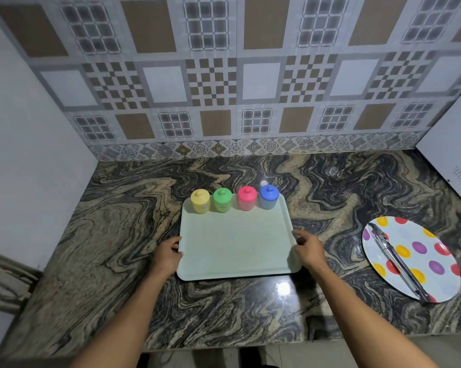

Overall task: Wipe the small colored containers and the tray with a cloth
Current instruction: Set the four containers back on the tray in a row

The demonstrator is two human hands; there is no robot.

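Observation:
A pale green tray (237, 248) lies on the marbled counter. Along its far edge stand several small lidded containers in a row: yellow (200, 201), green (222, 200), pink (247, 198) and blue (269, 196). My left hand (168, 254) grips the tray's left rim, thumb on top. My right hand (307, 249) grips the right rim, fingers curled over the edge. No cloth is in view.
An oval plate with colored dots (410, 257) sits at the right, with metal tongs (396, 261) lying across it. A white appliance (455, 144) stands at the far right. Patterned wall tiles back the counter, and a white wall closes the left side.

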